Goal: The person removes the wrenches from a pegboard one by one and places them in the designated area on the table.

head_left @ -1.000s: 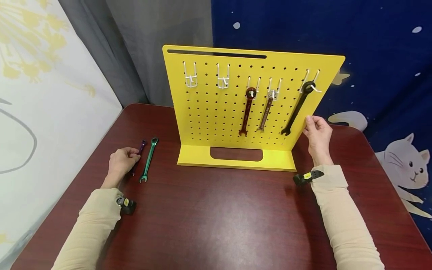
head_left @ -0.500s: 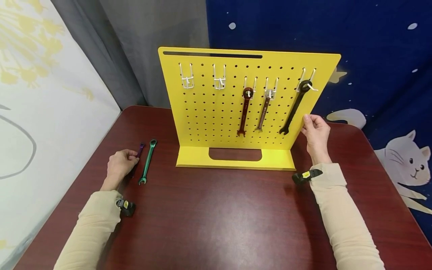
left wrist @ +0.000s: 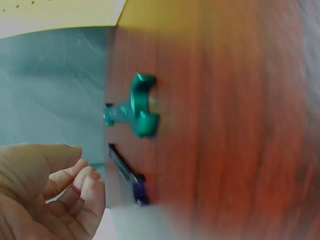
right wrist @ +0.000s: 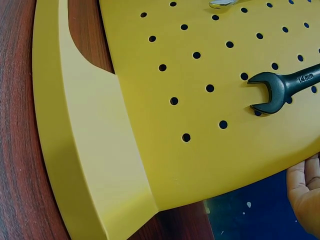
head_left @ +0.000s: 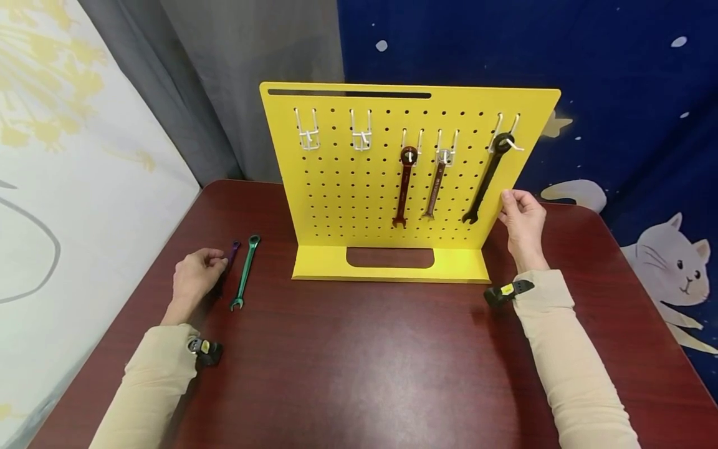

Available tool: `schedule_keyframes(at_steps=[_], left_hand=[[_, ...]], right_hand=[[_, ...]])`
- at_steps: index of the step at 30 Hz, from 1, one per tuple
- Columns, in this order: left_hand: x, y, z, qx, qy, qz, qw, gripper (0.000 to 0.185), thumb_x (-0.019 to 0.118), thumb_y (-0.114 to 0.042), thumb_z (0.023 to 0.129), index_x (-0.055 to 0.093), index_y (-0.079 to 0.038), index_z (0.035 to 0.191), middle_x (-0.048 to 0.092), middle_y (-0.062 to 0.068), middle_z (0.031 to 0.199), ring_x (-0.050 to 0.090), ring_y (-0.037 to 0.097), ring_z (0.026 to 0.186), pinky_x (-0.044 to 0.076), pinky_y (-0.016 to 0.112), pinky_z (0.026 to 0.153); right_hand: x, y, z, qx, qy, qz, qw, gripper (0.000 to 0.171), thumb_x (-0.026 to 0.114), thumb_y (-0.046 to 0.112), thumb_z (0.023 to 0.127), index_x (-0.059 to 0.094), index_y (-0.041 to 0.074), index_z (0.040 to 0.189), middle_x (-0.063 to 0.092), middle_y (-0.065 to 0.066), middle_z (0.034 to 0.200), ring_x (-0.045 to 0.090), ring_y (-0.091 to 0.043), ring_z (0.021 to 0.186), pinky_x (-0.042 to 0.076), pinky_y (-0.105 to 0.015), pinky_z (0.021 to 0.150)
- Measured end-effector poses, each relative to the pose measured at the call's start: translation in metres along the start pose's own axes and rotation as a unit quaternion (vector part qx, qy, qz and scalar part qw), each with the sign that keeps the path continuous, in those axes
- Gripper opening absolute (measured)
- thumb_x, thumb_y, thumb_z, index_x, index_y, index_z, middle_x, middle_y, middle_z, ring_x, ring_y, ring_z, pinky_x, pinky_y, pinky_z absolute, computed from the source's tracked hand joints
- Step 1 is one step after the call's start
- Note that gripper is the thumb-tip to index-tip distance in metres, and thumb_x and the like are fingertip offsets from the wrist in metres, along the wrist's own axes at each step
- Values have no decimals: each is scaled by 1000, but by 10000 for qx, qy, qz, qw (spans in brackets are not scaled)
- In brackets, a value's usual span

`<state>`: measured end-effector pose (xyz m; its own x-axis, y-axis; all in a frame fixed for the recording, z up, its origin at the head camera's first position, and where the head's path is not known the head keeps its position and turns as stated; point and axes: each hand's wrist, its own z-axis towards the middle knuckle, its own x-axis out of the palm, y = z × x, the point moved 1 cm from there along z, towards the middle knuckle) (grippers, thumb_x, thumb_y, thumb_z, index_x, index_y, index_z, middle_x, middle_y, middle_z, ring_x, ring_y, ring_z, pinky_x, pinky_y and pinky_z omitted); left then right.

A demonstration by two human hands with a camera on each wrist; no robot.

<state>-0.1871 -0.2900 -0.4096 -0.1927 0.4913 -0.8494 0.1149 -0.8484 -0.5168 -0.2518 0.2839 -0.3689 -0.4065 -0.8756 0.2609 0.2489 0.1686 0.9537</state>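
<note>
My left hand point(head_left: 196, 274) hovers beside a small purple combination wrench point(head_left: 232, 255) lying on the table. In the left wrist view, its loosely curled fingers point(left wrist: 92, 195) hold nothing and stand apart from the purple wrench point(left wrist: 131, 177). A longer green combination wrench point(head_left: 245, 272) lies just right of it. My right hand point(head_left: 524, 226) pinches the right edge of a yellow pegboard point(head_left: 348, 187) between thumb and fingers. Near that hand hangs a black combination wrench point(head_left: 487, 181), marked 14mm in the right wrist view.
A dark red wrench point(head_left: 404, 190) and a silver wrench point(head_left: 435, 190) hang at the board's middle. Two bare white hooks point(head_left: 309, 138) sit at its upper left. The board's foot point(head_left: 387, 273) rests on the brown table point(head_left: 359, 362); curtains point(head_left: 449, 43) stand behind.
My left hand has drawn back slightly left, letting go of the purple wrench, which stays on the table. The right hand keeps its grip on the board. The head view has shifted a little.
</note>
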Motion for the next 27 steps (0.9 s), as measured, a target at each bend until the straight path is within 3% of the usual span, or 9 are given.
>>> schedule_keyframes(at_steps=[3, 11, 17, 21, 27], left_hand=[[0, -7, -1, 121, -176, -183, 9996, 27, 59, -22, 91, 66, -1, 106, 68, 16, 90, 59, 25, 77, 42, 41, 67], [3, -37, -5, 442, -173, -601, 9971, 29, 57, -24, 94, 65, -5, 114, 69, 14, 99, 59, 12, 77, 43, 21, 59], [6, -64, -10, 1069, -292, -1427, 9835, 26, 61, -20, 92, 66, -3, 110, 68, 13, 90, 55, 3, 65, 41, 14, 53], [10, -82, -14, 1247, -144, -1820, 9753, 26, 63, -21, 90, 66, -4, 110, 68, 10, 87, 59, 3, 60, 45, 14, 52], [19, -109, -16, 1157, 294, -2107, 9702, 27, 62, -20, 91, 64, -4, 113, 67, 15, 95, 66, 16, 71, 50, 13, 60]], right_hand=[[0, 0, 1, -38, 10, -65, 10000, 8, 69, 17, 84, 65, 10, 82, 66, 2, 81, 61, -9, 74, 53, -18, 68], [0, 1, 1, 35, 29, 75, 10000, 5, 67, 12, 86, 66, 9, 83, 66, 1, 82, 62, -9, 74, 54, -18, 68], [0, 1, 1, 31, 54, 111, 9999, 4, 66, 12, 86, 66, 9, 83, 66, 1, 82, 62, -9, 74, 54, -17, 68], [-1, 1, 1, 26, 78, 137, 9999, 5, 66, 12, 86, 66, 9, 83, 67, 1, 82, 63, -8, 75, 54, -17, 68], [-1, 1, 1, -16, 105, 160, 9998, 5, 67, 13, 85, 66, 8, 82, 67, 1, 80, 63, -9, 73, 54, -18, 67]])
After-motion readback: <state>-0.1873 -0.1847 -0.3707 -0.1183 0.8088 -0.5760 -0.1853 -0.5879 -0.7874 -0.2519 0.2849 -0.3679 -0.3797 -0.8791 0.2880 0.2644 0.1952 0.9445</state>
